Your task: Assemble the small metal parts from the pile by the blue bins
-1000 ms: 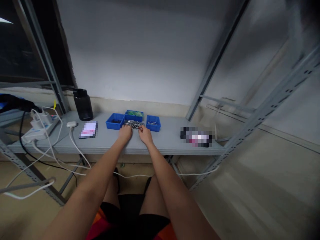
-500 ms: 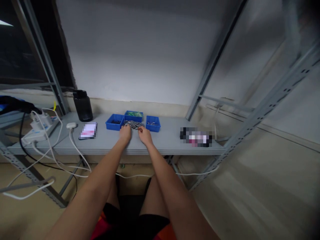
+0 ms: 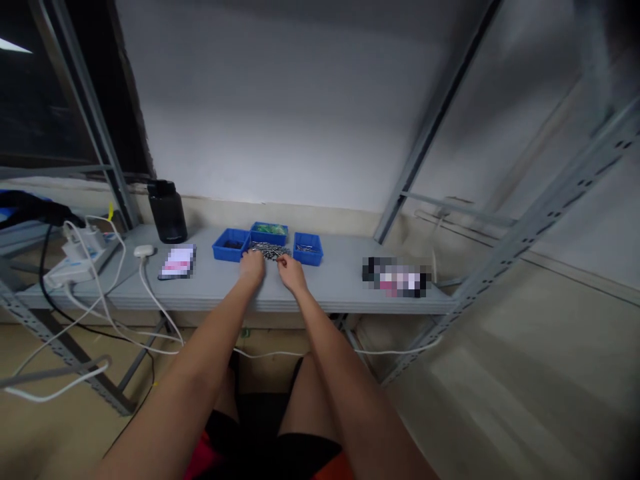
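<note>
One bare left hand [image 3: 253, 267] curls at the near-left edge of a loose heap of slim silvery metal pieces [image 3: 273, 251]; the bare right hand [image 3: 292, 273] is pinched narrow at its near side. From my remote view I cannot tell whether either holds a piece. The heap lies on a grey metal shelf [image 3: 340, 283], between a blue rectangular plastic tray [image 3: 227, 255] and a matching right-hand tray [image 3: 308, 259]. Farther left stands a black bottle [image 3: 167, 215].

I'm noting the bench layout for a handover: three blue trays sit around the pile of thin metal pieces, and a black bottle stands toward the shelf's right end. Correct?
Not quite: the head view shows the black bottle toward the left end of the shelf. Three blue trays do sit around the pile of thin metal pieces.
</note>
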`<state>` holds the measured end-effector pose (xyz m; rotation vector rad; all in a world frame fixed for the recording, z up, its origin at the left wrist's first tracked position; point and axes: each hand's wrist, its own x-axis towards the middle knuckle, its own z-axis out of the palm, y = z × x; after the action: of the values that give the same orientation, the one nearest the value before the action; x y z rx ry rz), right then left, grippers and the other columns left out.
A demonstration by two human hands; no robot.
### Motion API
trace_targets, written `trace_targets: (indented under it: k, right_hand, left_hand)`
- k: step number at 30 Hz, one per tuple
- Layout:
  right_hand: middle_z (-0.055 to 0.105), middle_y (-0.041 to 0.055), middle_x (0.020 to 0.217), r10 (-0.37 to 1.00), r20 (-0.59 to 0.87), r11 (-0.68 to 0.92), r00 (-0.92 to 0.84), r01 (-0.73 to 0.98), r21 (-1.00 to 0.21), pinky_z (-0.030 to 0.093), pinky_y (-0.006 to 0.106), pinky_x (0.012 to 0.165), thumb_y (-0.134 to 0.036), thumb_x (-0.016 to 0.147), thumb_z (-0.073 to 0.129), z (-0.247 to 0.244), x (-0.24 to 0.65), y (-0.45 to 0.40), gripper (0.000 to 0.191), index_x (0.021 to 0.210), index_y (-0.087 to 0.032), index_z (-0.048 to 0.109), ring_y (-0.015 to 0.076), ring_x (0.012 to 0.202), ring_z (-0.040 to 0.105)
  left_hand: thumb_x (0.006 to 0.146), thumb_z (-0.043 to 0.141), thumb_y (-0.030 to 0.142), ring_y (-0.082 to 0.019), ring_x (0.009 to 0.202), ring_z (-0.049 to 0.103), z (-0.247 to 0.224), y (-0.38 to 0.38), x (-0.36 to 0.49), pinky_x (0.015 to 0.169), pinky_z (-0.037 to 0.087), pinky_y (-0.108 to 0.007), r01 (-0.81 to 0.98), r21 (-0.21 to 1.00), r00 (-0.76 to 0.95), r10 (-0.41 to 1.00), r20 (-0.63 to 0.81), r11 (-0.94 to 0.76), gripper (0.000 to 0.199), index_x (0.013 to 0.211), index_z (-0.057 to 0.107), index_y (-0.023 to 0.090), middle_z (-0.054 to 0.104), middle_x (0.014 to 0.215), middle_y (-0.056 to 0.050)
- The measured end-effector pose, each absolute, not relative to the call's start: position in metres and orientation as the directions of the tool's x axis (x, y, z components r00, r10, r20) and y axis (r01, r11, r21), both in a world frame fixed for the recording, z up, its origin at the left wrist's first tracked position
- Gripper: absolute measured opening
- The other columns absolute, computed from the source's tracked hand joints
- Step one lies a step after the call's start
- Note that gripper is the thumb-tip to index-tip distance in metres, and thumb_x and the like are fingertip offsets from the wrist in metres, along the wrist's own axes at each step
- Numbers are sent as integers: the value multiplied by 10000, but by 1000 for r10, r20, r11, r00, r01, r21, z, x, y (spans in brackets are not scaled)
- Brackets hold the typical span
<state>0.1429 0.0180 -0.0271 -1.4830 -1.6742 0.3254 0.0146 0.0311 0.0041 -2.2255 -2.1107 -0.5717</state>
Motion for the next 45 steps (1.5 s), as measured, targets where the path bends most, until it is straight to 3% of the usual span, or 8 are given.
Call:
trace_targets:
  k: [8,15,25,35,45]
  right_hand:
    - [739,66,962,898,435,282,71,666,-691,498,294,853,-125,878,493,-28,144,20,232,975,-203,688,188,904,677]
    - [727,86,1040,897,437,287,69,659,-695,489,306,915,-126,884,494,-26,143,20,290,1115,-177,661,188,957,671]
    - [742,74,943,911,412,306,13,647,-699,495,301,852,-227,886,568,-25,141,14,167,961,-194,713,198,893,670]
    - [734,51,879,900,437,336,6,629,-701,471,277,807,-264,911,537,-28,143,17,190,918,-209,719,178,811,644]
    - [730,45,859,903,430,334,-25,670,-663,463,275,795,-256,941,482,-28,144,19,242,950,-215,721,180,806,641]
  left_hand:
    - [898,416,75,-301,1064,636,11,27,4,895,487,-360,926,329,86,951,297,-186,337,1186,589,50,625,1178,-245]
    - [898,427,62,-229,919,643,-9,21,-13,857,470,-313,750,474,298,875,380,-461,216,980,623,96,690,971,-172]
    - [862,451,38,-219,841,628,-16,24,-16,806,459,-317,719,512,273,868,414,-470,194,901,620,126,685,884,-140]
    - [920,463,178,-250,898,646,-15,24,-16,859,471,-350,678,554,237,857,458,-483,161,912,619,140,704,948,-148]
    - [862,489,127,-220,850,634,-19,30,-19,845,473,-326,621,602,212,847,487,-502,138,853,626,148,705,897,-119]
